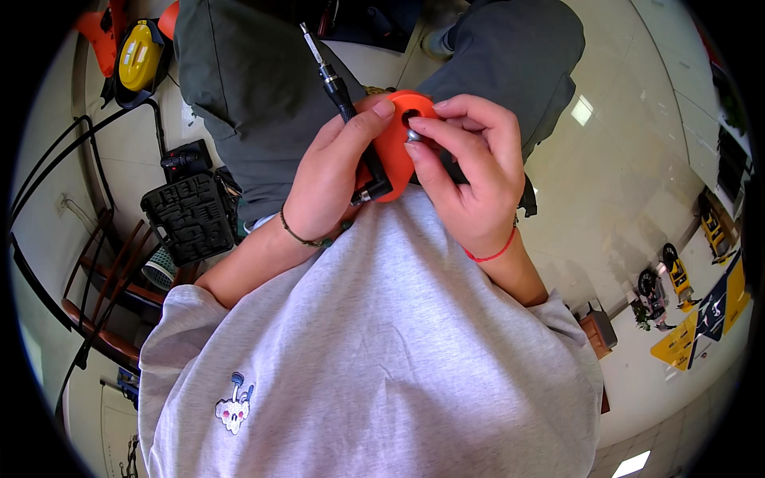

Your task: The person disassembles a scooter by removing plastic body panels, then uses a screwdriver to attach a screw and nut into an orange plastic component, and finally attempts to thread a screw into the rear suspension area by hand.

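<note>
The orange plate (390,156) is in the left hand (328,169), which also grips a black tool (335,89). The right hand (481,174) pinches a small silver piece (413,136) near the plate's dark hole (409,116); if that pinch slips, it might fall.

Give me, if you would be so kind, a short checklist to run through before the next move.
1. Orange part gripped by the left hand: ok.
2. Small metal piece pinched between right hand thumb and finger: ok.
3. Metal piece properly aligned with the dark opening: cannot tell, fingers crowd it.
4. Silver bit clear of the fingers: ok.
5. Black tool case open: ok.
</note>
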The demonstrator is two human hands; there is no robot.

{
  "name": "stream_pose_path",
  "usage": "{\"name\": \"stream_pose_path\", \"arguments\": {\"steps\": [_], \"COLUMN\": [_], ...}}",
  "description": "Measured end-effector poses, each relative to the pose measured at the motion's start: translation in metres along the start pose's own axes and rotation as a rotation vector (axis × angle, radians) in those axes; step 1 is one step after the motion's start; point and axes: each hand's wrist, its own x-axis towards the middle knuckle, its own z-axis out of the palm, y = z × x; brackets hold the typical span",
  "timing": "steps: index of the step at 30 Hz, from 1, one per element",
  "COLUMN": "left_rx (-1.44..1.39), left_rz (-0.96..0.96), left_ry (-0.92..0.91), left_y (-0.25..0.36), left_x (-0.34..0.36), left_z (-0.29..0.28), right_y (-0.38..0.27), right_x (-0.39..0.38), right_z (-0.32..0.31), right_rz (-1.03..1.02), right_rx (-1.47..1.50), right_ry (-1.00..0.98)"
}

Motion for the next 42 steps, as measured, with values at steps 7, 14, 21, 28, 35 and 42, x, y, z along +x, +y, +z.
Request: {"name": "stream_pose_path", "arguments": {"steps": [7,14,21,28,35,42], "left_rx": [0.036,0.084,0.070,0.084,0.073,0.024], "left_rz": [-0.042,-0.035,-0.033,-0.051,-0.058,-0.029], "left_ry": [-0.044,-0.048,-0.050,-0.036,-0.039,-0.026], "left_y": [0.002,0.003,0.000,0.002,0.000,0.003], "left_x": [-0.002,-0.004,-0.003,-0.004,-0.002,-0.002], "left_z": [0.003,0.004,0.004,0.005,0.002,0.006], "right_y": [-0.009,-0.005,-0.005,-0.003,-0.006,-0.003], "right_x": [0.004,0.004,0.004,0.002,0.002,0.002], "right_z": [-0.012,-0.011,-0.011,-0.011,-0.011,-0.014], "right_rz": [0.138,0.144,0.189,0.214,0.262,0.225], "right_rx": [0.073,0.062,0.092,0.120,0.164,0.178], "right_ry": [0.015,-0.017,-0.024,-0.020,-0.010,0.065]}}
